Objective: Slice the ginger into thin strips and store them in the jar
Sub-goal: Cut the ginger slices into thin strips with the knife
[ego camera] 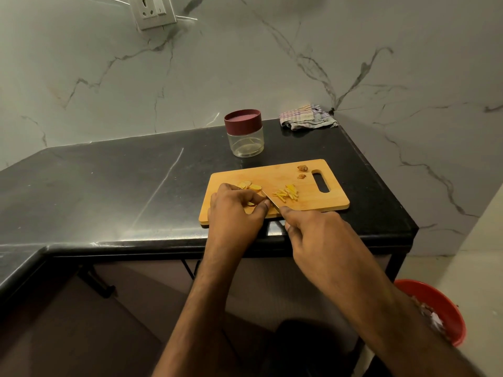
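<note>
— Marble-veined wall behind, dark tabletop [136,180] in front, and a wooden cutting board [275,175] near its front edge. How far along would you say the ginger is?

— Partway, I judge. A small heap of thin strips [286,195] lies mid-board, just right of the blade. Several flat ginger slices [250,186] wait at the left, uncut into strips, and two knobbly trimmings [302,171] sit near the board's handle slot.

— And the jar?

— The jar [246,134] stands behind the board, well apart from the strips, with its maroon lid on. Through the clear wall it looks empty. So the storing has not begun: more slicing, then lid off and strips in.

— Where does the ginger sit against the fingers?

— The left hand [235,210] has its fingers [253,198] curled down onto a piece of ginger, mostly hidden beneath them; only a yellow edge shows under the thumb. The other slices lie just beyond its fingertips.

— The right hand?

— The right hand [313,229] grips the handle of the knife [270,201], fingers wrapped shut around it. The blade runs right alongside the left thumb, strips on its far side.
</note>
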